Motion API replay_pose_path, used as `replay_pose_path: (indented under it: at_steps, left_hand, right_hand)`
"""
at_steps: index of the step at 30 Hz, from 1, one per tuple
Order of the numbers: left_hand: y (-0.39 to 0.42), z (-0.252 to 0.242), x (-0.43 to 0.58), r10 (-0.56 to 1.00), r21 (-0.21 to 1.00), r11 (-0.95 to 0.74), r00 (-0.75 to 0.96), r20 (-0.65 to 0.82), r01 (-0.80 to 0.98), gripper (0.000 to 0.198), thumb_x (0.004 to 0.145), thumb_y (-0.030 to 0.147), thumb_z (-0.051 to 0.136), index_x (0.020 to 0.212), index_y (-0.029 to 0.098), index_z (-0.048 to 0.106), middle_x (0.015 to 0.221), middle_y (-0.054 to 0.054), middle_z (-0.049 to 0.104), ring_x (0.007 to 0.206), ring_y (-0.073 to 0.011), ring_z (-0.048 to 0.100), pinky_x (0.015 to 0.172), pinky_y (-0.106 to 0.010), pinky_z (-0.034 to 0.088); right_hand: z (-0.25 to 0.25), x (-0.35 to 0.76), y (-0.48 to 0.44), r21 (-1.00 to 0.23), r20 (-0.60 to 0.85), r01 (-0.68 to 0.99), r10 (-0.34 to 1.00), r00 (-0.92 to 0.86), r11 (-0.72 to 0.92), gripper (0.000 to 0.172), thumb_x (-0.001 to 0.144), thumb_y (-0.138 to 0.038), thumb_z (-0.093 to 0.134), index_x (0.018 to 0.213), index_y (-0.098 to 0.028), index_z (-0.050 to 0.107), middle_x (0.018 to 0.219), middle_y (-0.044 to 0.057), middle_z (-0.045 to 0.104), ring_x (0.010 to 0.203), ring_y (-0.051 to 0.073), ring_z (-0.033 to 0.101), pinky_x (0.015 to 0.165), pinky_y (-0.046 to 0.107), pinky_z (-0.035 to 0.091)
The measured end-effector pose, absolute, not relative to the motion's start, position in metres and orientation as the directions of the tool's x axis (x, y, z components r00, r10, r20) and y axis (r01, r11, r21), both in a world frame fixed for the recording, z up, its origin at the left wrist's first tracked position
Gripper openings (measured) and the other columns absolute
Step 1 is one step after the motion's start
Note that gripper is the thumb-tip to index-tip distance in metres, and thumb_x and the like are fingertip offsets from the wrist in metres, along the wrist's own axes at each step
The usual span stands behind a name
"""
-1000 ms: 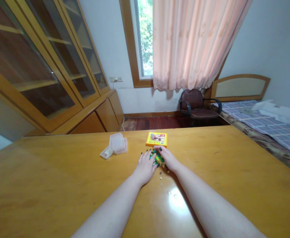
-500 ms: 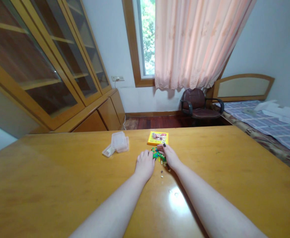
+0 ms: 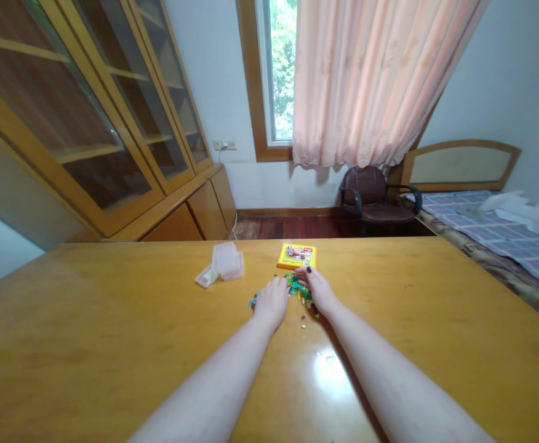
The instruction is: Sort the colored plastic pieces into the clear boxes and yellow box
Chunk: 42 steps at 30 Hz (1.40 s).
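Observation:
A small pile of green, blue, yellow and dark toy building bricks [image 3: 299,287] lies between my hands on the wooden table. My left hand [image 3: 272,301] rests palm down at the pile's left side, fingers bent loosely over the bricks, its fingertips partly hidden. Just left of that hand, a few blue bricks [image 3: 253,301] stick out. On the pile's right side my right hand [image 3: 320,292] is cupped, with fingers apart around the edge of the bricks. Neither hand shows a brick gripped in it.
A yellow printed box [image 3: 297,255] lies right behind the pile. Clear plastic containers [image 3: 224,261] stand to the left. Two loose bricks, one dark [image 3: 303,317] and one pale [image 3: 303,327], lie nearer me. Beyond the table [image 3: 112,344] are an office chair [image 3: 365,191] and a bed [image 3: 500,215].
Blue bricks now show left of my left hand, where none showed before. Both hands stay at the pile with little movement. The whole view has shifted slightly.

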<state>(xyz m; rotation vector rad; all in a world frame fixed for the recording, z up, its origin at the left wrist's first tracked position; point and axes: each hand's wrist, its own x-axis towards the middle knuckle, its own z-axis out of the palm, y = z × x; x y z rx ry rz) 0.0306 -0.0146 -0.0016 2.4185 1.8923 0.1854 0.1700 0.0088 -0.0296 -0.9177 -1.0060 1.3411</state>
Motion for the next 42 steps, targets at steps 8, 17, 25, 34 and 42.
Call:
replay_pose_path:
  at_steps: [8,17,25,34,42]
  left_hand:
    - [-0.033,0.004,0.024,0.983,0.072,-0.063,0.049,0.180,0.995,0.041,0.084,0.042,0.040,0.117,0.019,0.046,0.122,-0.015,0.046,0.115,-0.0298,0.038,0.093,-0.046,0.032]
    - [-0.023,-0.020,0.029,0.982,0.199,-0.188,0.188,0.022,0.962,0.069,0.078,0.043,0.045,0.136,0.012,0.023,0.142,-0.018,0.022,0.131,-0.0284,0.019,0.105,-0.046,0.016]
    - [-0.018,-0.012,0.018,0.924,0.388,-0.378,0.366,0.108,0.841,0.057,0.081,0.035,0.042,0.134,0.018,0.028,0.139,-0.008,0.033,0.128,-0.0197,0.028,0.107,-0.038,0.020]
    - [-0.027,-0.008,0.020,0.984,0.164,-0.164,0.150,0.094,0.973,0.062,0.079,0.047,0.044,0.133,0.018,0.031,0.137,-0.013,0.033,0.127,-0.0304,0.023,0.100,-0.045,0.023]
    - [-0.026,-0.002,0.018,0.980,0.160,-0.188,0.175,0.094,0.969,0.040,0.081,0.036,0.043,0.117,0.020,0.046,0.116,-0.012,0.046,0.102,-0.0254,0.044,0.085,-0.038,0.037]
  right_hand:
    - [-0.032,0.173,0.011,-0.985,0.122,-0.117,0.992,0.037,0.126,0.043,0.076,-0.058,0.045,0.089,-0.019,0.059,0.097,0.008,0.062,0.091,0.021,0.056,0.086,0.038,0.042]
    - [-0.018,0.175,-0.002,-0.915,0.297,0.171,0.898,-0.325,0.364,0.039,0.082,-0.040,0.046,0.115,-0.020,0.050,0.119,0.008,0.052,0.111,0.019,0.046,0.099,0.037,0.030]
    - [-0.020,0.172,0.000,-0.947,0.272,0.123,0.943,-0.190,0.298,0.029,0.081,-0.036,0.048,0.105,-0.020,0.055,0.105,0.008,0.060,0.098,0.019,0.055,0.089,0.037,0.040]
    - [-0.010,0.180,-0.003,-0.588,0.316,0.696,0.909,-0.272,0.413,0.023,0.074,-0.020,0.054,0.096,-0.017,0.059,0.094,0.008,0.059,0.092,0.019,0.050,0.085,0.032,0.037]
    - [-0.010,0.178,-0.004,-0.489,0.264,0.779,0.917,-0.298,0.394,0.027,0.075,-0.015,0.049,0.101,-0.017,0.057,0.095,0.008,0.057,0.092,0.019,0.049,0.083,0.030,0.036]
